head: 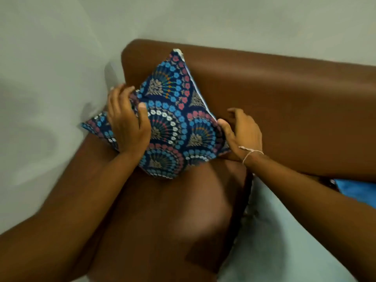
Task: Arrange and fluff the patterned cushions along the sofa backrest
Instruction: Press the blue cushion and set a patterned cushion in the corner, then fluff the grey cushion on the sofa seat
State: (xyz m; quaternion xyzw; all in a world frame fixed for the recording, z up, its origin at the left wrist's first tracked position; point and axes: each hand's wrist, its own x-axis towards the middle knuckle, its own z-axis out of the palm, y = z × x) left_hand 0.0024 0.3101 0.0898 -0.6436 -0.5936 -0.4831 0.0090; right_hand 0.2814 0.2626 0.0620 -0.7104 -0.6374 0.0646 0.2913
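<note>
While no brand, label or writing can be read anywhere, the cushion (173, 123) carries a clear print: dark blue cloth with fan-shaped arches of blue, pink and white flowers. It stands tilted on one corner in the corner of the brown sofa (284, 94), leaning against the backrest where the backrest meets the armrest (154, 210). A pale seam or zip edge runs down its right side, and its top corner shows a light lining.

The left hand (127, 123) lies over the cushion's left part, fingers curled around the edge and thumb pressed on the front, so it is grasping the cushion. That hand hides much of the left corner, which pokes out past it toward the wall (50, 58).

The right hand (240, 131) is at the cushion's right corner; its thumb touches the fabric, while the fingers are spread and loose behind the edge. Whether they actually pinch the cloth cannot be told from here. A thin pale string (251, 153) is tied round the right wrist.

Both forearms run out of the lower edge, blurred. At the right edge a blue thing (358, 190) is cut off and cannot be identified. A pale surface (284, 241) below the right arm is soft and unclear.
</note>
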